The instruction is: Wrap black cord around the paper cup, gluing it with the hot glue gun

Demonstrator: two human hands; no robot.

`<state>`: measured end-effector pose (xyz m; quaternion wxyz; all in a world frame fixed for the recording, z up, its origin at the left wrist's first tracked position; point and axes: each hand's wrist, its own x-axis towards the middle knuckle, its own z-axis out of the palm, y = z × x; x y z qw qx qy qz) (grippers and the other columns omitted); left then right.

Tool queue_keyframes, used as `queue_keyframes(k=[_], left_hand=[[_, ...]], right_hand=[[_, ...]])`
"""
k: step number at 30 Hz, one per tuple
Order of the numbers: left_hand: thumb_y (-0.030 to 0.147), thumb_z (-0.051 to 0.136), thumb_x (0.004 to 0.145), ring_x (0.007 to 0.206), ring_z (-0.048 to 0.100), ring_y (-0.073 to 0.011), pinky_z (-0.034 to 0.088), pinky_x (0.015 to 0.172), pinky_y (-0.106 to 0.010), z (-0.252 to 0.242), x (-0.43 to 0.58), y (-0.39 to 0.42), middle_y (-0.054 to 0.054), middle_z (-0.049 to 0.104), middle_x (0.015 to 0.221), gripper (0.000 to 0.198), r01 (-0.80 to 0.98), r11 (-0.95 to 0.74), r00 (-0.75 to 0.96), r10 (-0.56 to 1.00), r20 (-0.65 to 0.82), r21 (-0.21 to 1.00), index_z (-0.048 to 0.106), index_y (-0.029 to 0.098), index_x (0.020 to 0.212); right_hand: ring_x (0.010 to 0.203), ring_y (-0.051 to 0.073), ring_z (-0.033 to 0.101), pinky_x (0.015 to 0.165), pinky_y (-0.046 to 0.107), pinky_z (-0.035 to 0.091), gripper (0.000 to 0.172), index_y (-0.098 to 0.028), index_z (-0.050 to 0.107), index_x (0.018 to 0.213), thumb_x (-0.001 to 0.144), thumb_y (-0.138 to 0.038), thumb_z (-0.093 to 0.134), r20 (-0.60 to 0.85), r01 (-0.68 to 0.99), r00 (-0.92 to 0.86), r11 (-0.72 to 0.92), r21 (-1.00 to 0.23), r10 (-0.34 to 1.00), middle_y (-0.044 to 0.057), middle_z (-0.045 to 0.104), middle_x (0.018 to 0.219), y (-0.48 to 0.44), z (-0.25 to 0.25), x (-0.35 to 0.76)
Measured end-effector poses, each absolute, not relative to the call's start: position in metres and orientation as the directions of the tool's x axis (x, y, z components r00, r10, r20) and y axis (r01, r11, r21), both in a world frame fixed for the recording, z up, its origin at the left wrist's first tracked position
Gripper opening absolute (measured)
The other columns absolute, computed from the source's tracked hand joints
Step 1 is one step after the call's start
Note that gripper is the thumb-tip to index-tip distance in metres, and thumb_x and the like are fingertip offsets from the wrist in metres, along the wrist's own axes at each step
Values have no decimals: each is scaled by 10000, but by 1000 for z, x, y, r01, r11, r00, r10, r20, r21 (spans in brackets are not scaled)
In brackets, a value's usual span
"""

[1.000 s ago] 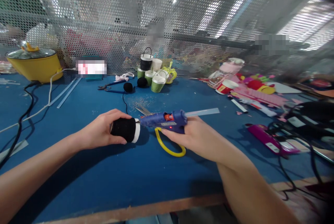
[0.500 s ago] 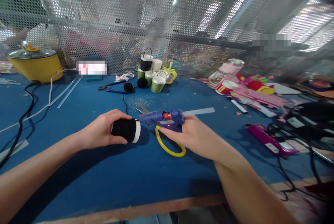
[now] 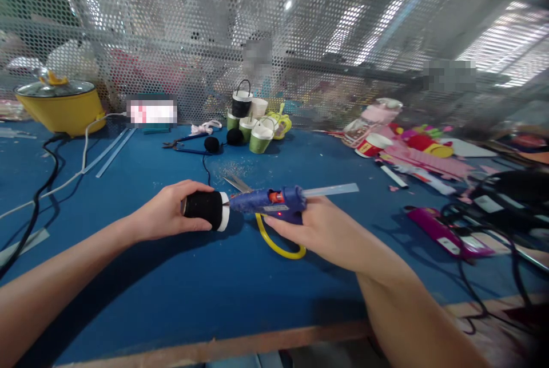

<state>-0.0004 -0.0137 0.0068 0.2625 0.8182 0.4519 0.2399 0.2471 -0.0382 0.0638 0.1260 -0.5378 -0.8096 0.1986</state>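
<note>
My left hand (image 3: pixel 171 213) grips a small paper cup (image 3: pixel 202 211) wrapped in black yarn, lying on its side with its white rim toward the right. In my right hand (image 3: pixel 319 228) is a blue hot glue gun (image 3: pixel 266 202), a clear glue stick (image 3: pixel 330 190) jutting from its back and a small red light glowing. Its nozzle is at the cup's white rim; whether it touches I cannot tell. Under the gun lie scissors (image 3: pixel 281 248) with a yellow handle, partly hidden. A strand of black yarn runs from behind the cup to a black yarn ball (image 3: pixel 211 145).
Small green, white and black cups (image 3: pixel 261 138) are grouped at the back, near pliers (image 3: pixel 184 147). On the left stands a yellow electric pot (image 3: pixel 62 107) with cables. A purple device (image 3: pixel 446 230), black cords and pink craft pieces (image 3: pixel 429 162) lie to the right. Perforated metal mesh (image 3: pixel 206 42) rises behind.
The glue gun has shifted slightly down and right, its nozzle now lower along the cup's rim. The cup has turned a little in my left hand. Both hands keep their hold.
</note>
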Motion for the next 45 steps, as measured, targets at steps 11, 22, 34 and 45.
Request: queue_keyframes(k=[11,22,34,45], left_hand=[[391,644,662,877,576,-209,454,755,-320,8,2,-15,-62,602,1035,508,640,-389,423,898,118,663,526,179,1109],[389,668,659,916,563,-214,456,782,-334,5,-1,-14,-67,574,1033,511,602,-524,517,831,205,602,509,201,1107],[348,687,654,912,557,-217,463,765,-326,8,0,-18,-70,559,1024,508,575,-562,553,803,224,595,508,204,1106],[383,664,667,915,554,-217,465,761,-327,8,0,-16,-64,559,1024,501,588,-526,512,830,221,614,508,206,1109]], right_hand=[[494,99,419,454,227,321,188,-192,565,712,762,-362,502,-27,819,-413,359,-448,910,-32,502,561,-42,63,249],[530,119,472,506,243,371,244,-186,555,675,785,-386,468,-3,837,-395,358,-414,919,-16,556,583,-35,61,249],[545,123,500,536,246,378,269,-174,539,619,777,-383,477,33,844,-382,364,-394,923,4,576,606,-25,57,245],[401,89,445,456,239,377,268,-168,486,556,717,-367,566,-57,653,-287,152,-742,956,-32,479,432,-6,56,246]])
